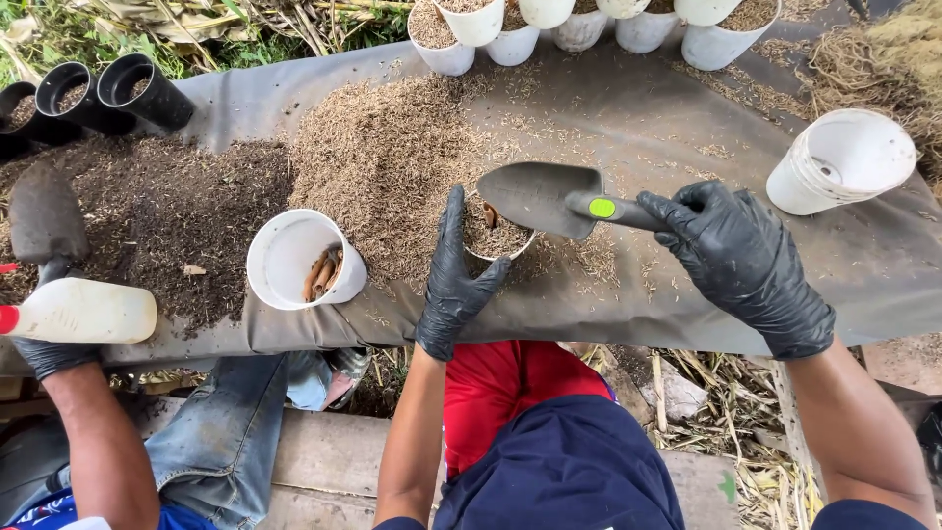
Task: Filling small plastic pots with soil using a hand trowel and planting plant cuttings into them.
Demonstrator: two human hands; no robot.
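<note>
Grey tarpaulin sheet (687,128) covers the outdoor bench, heaped with tan husks (392,147) and dark soil (167,206). Left hand (456,275) in a black glove grips a small white husk-filled pot (496,236); right hand (741,255) clenches the grey metal trowel (540,196), blade directly over the pot

A white plastic bottle (83,311) with red cap lies at the left edge.

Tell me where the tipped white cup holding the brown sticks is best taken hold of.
Grip the white cup around its round side wall near the rim, coming from above and the near side. It lies tilted with its mouth facing the camera, standing clear of the dark soil pile behind it.
</note>
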